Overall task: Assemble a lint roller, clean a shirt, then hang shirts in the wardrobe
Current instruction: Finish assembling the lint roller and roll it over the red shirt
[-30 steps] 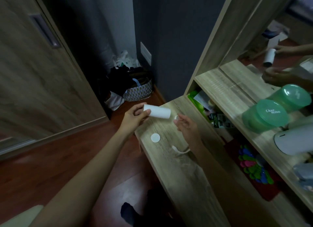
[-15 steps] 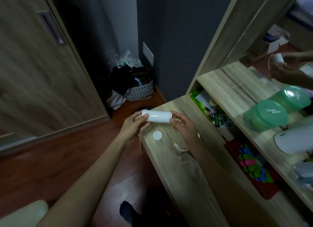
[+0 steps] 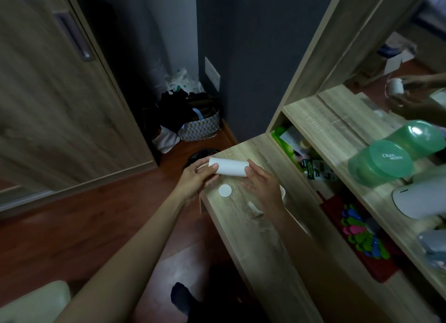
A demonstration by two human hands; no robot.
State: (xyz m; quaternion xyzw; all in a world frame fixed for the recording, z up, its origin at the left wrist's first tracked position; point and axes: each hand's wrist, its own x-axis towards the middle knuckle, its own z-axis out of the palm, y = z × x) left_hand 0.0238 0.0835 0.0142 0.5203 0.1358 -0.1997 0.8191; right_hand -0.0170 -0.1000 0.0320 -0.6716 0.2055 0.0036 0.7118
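Observation:
A white lint roller refill tube point(image 3: 231, 167) is held level above the far end of the wooden desk top point(image 3: 251, 221). My left hand point(image 3: 196, 180) grips its left end. My right hand point(image 3: 261, 183) holds its right end with the fingertips. A small white round cap point(image 3: 225, 190) lies flat on the desk just below the tube. A white handle piece point(image 3: 254, 208) lies on the desk, partly hidden under my right wrist. The wooden wardrobe door point(image 3: 48, 93) with a recessed handle stands closed at the left.
A patterned basket point(image 3: 201, 127) with dark clothes and bags sits in the corner on the floor. To the right, a shelf point(image 3: 321, 127) carries a green lidded container point(image 3: 380, 162) and a white appliance point(image 3: 420, 197). A mirror point(image 3: 410, 64) behind it reflects my hands.
My right hand has come up from the desk and taken the tube's right end. The tube now sits level between both hands.

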